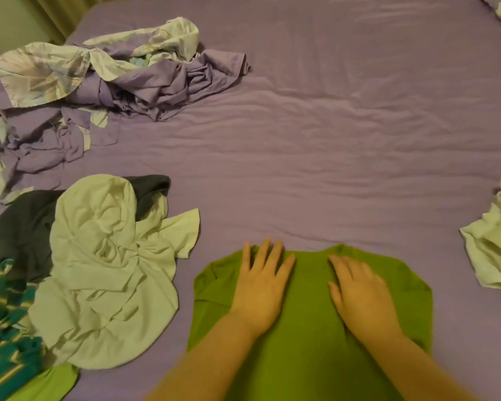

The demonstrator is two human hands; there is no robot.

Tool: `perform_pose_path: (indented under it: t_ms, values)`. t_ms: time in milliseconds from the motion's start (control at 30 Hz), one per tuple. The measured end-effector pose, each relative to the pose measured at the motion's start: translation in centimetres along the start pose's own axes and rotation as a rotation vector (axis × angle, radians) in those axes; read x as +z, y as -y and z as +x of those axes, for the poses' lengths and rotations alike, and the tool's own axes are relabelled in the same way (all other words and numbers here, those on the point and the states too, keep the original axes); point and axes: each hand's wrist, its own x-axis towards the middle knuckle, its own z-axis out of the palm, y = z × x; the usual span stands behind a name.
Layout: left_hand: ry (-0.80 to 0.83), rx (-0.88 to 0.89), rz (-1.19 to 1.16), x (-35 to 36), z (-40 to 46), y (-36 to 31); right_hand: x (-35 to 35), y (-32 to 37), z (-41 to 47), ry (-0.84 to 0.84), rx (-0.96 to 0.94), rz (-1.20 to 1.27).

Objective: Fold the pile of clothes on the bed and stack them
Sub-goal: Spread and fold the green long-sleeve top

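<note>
We press both palms flat on the green shirt (307, 322) spread near the bed's (315, 157) front edge — left hand (262, 287) and right hand (362, 296), fingers straight, gripping nothing. The unfolded pile (99, 273) lies just to our left — a pale garment (495, 241) sits far right.

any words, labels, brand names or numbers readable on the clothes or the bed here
None can be read. The flat green cotton garment under the left hand and right hand is plain. The crumpled pale green shirt, teal striped knit garment and leaf-print purple bedding carry patterns only, no lettering.
</note>
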Motion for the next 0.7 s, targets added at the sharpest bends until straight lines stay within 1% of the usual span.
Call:
perform_pose_path:
  t_ms: [33,167,267,333,400,500,600,700]
  values:
    - [0.029,-0.006,0.001,0.5,0.0,-0.3,0.3,-0.3,-0.2,-0.044,0.025,0.001]
    - [0.078,-0.139,-0.084,1.6,-0.6,-0.1,0.6,-1.6,-0.5,-0.039,0.164,0.072]
    - [0.111,-0.156,-0.105,2.0,-0.6,0.3,0.6,-2.1,-0.6,-0.044,0.158,0.082]
    - [0.12,-0.178,-0.112,1.9,-0.3,0.4,0.5,-2.4,-0.2,-0.057,0.219,0.111]
    - [0.086,-0.234,-0.14,1.2,0.1,0.6,0.4,-2.8,0.5,-0.052,0.251,0.119]
    - [0.05,-0.389,-0.219,0.3,0.1,1.2,0.3,-3.2,1.3,-0.034,0.239,0.119]
    - [0.022,-0.409,-0.256,0.3,-0.5,2.3,-0.1,-3.7,1.9,-0.003,0.232,0.09]
    - [-0.014,-0.441,-0.401,0.0,-0.4,4.5,-1.1,-4.1,3.0,-0.057,0.248,0.156]
